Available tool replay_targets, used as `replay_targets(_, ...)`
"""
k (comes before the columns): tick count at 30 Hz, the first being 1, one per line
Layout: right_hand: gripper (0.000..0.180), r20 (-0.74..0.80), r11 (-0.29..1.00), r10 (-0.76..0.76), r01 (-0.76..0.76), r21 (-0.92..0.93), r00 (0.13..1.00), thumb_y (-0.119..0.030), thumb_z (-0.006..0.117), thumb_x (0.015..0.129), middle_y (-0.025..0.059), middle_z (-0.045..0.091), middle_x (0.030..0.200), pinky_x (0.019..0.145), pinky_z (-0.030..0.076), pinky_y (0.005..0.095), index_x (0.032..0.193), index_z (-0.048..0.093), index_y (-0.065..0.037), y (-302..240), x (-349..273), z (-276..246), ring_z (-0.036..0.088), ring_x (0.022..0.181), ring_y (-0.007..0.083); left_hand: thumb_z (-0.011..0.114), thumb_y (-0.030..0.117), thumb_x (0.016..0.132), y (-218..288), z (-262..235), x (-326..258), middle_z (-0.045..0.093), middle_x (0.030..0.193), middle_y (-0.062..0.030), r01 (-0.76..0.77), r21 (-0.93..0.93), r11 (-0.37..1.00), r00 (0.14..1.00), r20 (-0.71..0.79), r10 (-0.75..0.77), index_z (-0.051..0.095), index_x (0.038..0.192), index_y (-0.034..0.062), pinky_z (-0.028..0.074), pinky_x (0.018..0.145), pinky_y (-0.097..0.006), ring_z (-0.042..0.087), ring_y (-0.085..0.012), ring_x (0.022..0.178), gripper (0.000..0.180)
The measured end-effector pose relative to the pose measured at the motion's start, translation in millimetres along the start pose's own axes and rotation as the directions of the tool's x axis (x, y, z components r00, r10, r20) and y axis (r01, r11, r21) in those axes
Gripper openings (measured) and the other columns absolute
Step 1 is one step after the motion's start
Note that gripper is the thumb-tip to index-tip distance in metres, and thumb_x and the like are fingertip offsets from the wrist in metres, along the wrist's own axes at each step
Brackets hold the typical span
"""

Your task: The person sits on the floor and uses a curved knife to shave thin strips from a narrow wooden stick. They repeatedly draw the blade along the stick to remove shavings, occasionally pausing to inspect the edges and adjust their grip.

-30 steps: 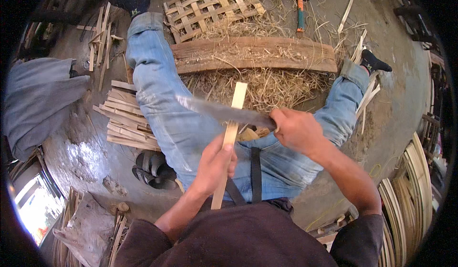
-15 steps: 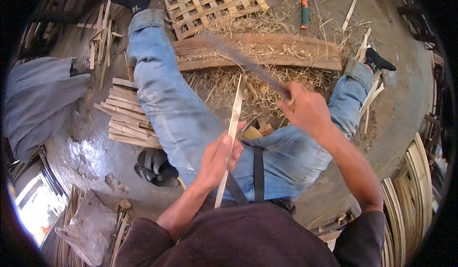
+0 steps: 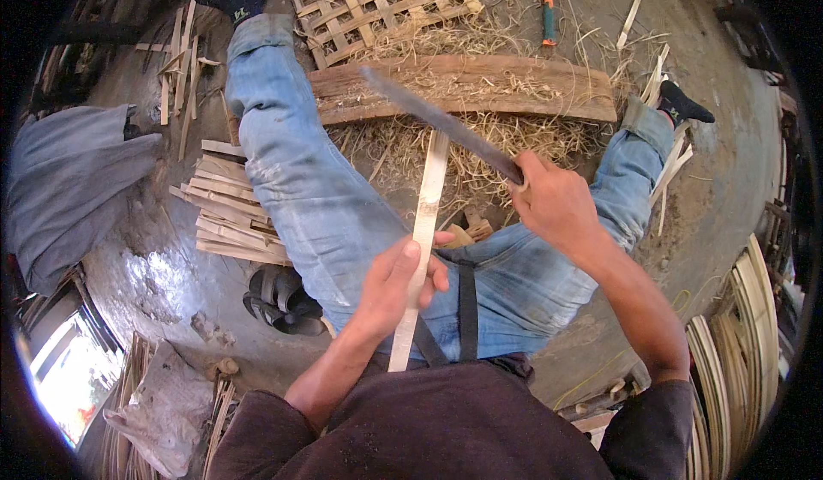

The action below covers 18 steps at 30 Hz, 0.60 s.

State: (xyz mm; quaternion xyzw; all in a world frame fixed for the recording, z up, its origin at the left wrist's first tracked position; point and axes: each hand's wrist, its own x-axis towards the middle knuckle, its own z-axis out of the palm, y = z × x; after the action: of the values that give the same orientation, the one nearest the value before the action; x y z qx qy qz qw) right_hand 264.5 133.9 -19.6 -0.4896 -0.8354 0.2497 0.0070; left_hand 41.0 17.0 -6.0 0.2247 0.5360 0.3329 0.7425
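Observation:
Between my spread legs, my left hand (image 3: 401, 279) grips a pale, flat bamboo strip (image 3: 429, 184) below its middle, thumb on top and fingers curled round the edge. The strip stands tilted, its lower end near my shirt and its far end close under a blade. My right hand (image 3: 553, 193) is closed round the handle of a long grey knife (image 3: 441, 122), most of the handle hidden in the fist. The blade points to the upper left and crosses just above the strip's far end; whether they touch I cannot tell.
Beyond the knife lies a wooden plank (image 3: 549, 90) strewn with curly shavings (image 3: 480, 150). A woven slat panel (image 3: 386, 9) and a hammer (image 3: 549, 15) are farther off. Cut strips (image 3: 231, 201) lie beside my left leg, near dark sandals (image 3: 279, 300). Long slats (image 3: 741, 334) stand at lower right.
The bamboo strip has turned in my left hand, now showing a broader, paler face. My left fingers have shifted round it. The knife stays over its far end, with only a slight move.

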Motion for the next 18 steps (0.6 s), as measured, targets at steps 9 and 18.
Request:
replay_targets(9,0.014,0.015,0.999,-0.035,0.035,-0.040,0.999,-0.011,0.059,0.082,0.0166,0.063,0.081,0.062,0.054,0.0468,0.091,0.051,-0.004,3,1,-8,0.065,0.071,0.0375,0.029,0.037,0.106,-2,3,-3,0.058,0.069,-0.0024,-0.058,0.106,0.993,0.997,-0.053,0.064,0.055,0.125,-0.0016,0.038,0.049,-0.022,0.046,-0.0059,0.052,0.051)
replay_targets(18,0.016,0.014,0.991,0.008,-0.010,0.132,1.000,-0.013,0.060,0.083,0.0173,0.063,0.079,0.060,0.053,0.0475,0.093,0.050,-0.004,-13,11,-9,0.065,0.069,0.0388,0.031,0.039,0.105,-2,6,-3,0.058,0.069,-0.0020,-0.030,0.083,0.996,0.999,-0.024,0.032,0.055,0.126,-0.0005,0.040,0.050,-0.022,0.048,-0.0060,0.053,0.050)
